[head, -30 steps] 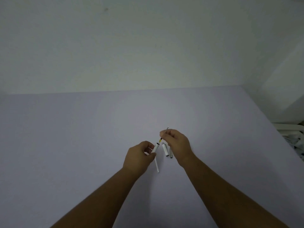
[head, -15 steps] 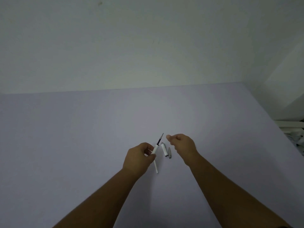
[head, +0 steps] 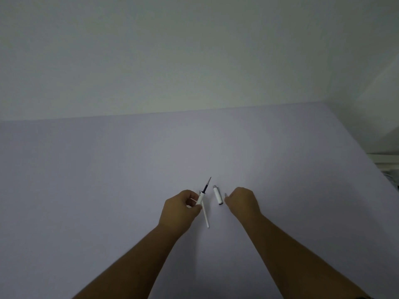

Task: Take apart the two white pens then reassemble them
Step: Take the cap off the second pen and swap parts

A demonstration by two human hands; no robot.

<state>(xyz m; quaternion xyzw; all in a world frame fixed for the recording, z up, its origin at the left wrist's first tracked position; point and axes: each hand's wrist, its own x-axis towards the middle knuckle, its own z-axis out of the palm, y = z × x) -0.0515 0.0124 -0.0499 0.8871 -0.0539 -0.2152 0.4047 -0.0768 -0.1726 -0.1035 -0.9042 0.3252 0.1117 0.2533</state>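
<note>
My left hand (head: 180, 209) is shut on a white pen barrel (head: 200, 197), tilted up and to the right. A dark refill (head: 206, 186) sticks out of the barrel's top end. A thin white tube (head: 205, 214) lies on the table just right of this hand, partly under the barrel. A short white pen cap (head: 217, 195) lies between the hands. My right hand (head: 243, 201) is just right of the cap, fingers curled. A small grey pen piece (head: 225, 194) shows at its fingertips, mostly hidden.
The pale lilac table (head: 108, 190) reaches back to a plain wall. Its right edge runs diagonally toward me. A white object (head: 386, 161) stands beyond that edge at the far right.
My right hand let go of the refill, moved right and then down onto the grey piece beside the cap. The left hand kept the barrel, with the refill now standing out of it.
</note>
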